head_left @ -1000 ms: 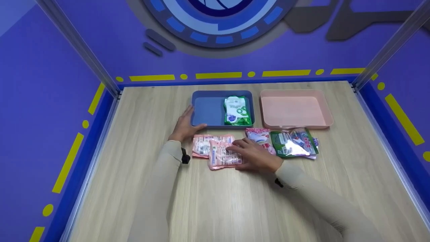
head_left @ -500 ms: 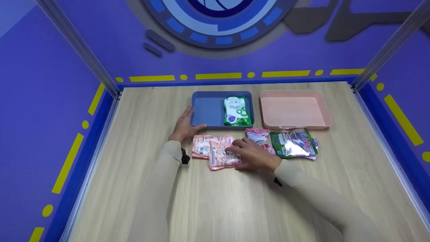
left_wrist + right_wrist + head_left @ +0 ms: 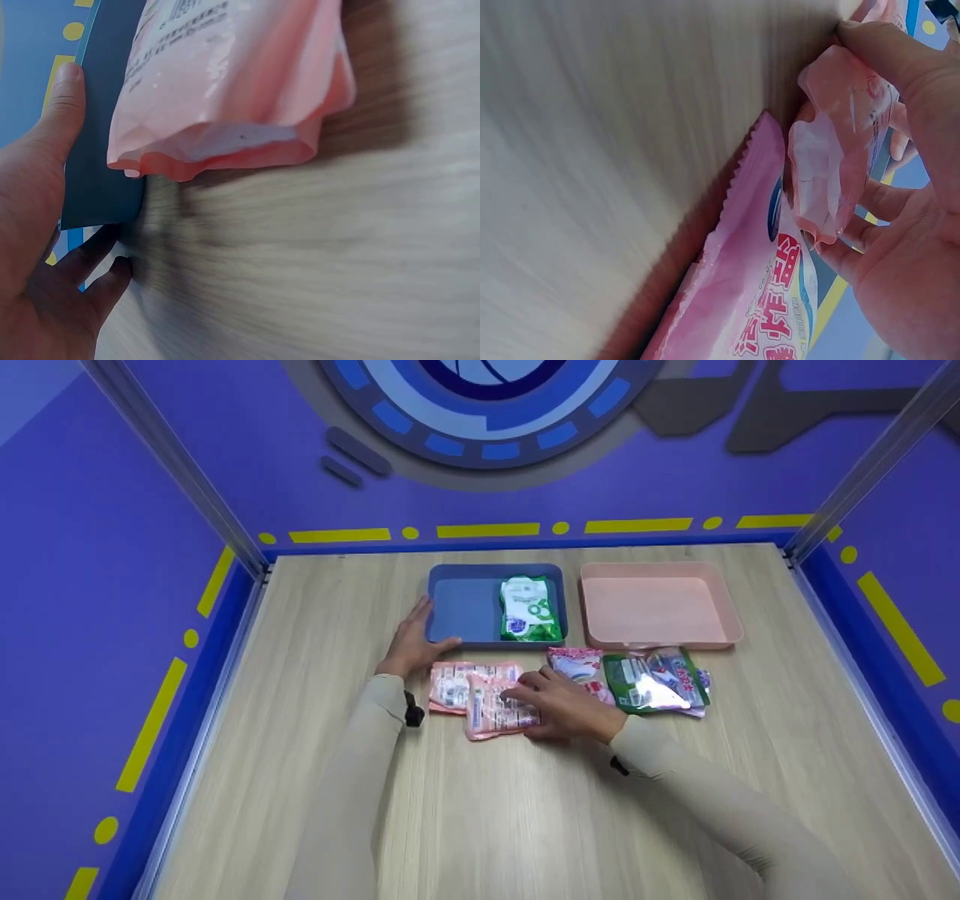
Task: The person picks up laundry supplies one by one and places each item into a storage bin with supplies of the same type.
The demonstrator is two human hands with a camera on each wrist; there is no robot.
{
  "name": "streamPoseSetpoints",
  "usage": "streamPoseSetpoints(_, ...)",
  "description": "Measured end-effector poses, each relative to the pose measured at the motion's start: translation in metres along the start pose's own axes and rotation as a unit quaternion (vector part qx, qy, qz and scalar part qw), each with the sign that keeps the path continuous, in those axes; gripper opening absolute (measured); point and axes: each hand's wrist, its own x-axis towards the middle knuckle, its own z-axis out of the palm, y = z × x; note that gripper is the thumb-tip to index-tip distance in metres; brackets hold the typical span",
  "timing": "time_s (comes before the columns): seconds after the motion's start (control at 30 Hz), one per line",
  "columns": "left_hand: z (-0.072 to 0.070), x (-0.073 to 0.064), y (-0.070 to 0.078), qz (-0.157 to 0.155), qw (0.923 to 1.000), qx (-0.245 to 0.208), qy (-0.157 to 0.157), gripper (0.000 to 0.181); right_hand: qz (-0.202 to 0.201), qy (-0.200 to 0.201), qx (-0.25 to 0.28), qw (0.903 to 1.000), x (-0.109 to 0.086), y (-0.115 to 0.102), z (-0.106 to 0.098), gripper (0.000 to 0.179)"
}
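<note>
At the front left corner of a blue tray (image 3: 465, 604), my left hand (image 3: 409, 643) rests with its thumb along the front wall and fingers against the left side. A green and white pouch (image 3: 529, 604) lies in the tray's right half. My right hand (image 3: 574, 706) holds a pink printed pouch (image 3: 491, 714) by its right end, thumb on the near side and fingers over the top. This pouch overlaps another pink pouch (image 3: 448, 684) to its left. In the right wrist view, the gripped pink pouch (image 3: 840, 127) stands between thumb and fingers.
A pink tray (image 3: 656, 604) sits right of the blue one. In front of it lie a pink and white bag (image 3: 576, 664), a green clear-fronted pouch (image 3: 637, 686) and a purple-edged bag (image 3: 705, 681) partly beneath. Blue walls (image 3: 480, 495) enclose the wooden table (image 3: 487, 825).
</note>
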Motion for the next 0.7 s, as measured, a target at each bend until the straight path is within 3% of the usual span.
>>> streamPoseSetpoints(0.7,0.0017,0.0013,0.002,-0.034,0.9993,-0.012,-0.003,0.105,-0.009,0.025,-0.009,0.9996,0.0003,0.0021,-0.0002,0.068)
